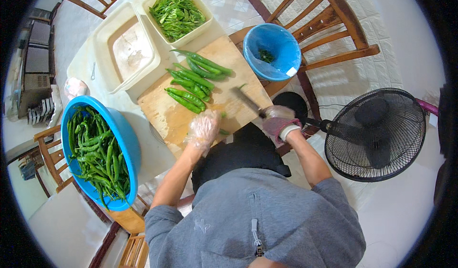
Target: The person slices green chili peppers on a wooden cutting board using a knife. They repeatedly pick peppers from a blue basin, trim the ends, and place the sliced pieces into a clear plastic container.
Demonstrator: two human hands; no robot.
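My right hand (278, 117), in a clear plastic glove over a reddish one, grips the handle of a kitchen knife (247, 100). The blade is blurred and angles over the right part of a wooden cutting board (150, 105). My left hand (204, 126), in a clear plastic glove, is low over the board's near edge. Its fingers are bunched beside the nearest long green peppers (186, 99); what lies under them is hidden. More long green peppers (205, 65) lie in rough groups farther up the board. Small green pieces (224, 132) sit close to my left hand.
A blue basin (134, 153) heaped with green peppers stands at the left. Beyond the board are a pale container (157, 62) and another holding sliced peppers (177, 15). At the right are a lined blue bucket (250, 53) with green scraps, a wooden chair (357, 28) and a black fan (375, 135).
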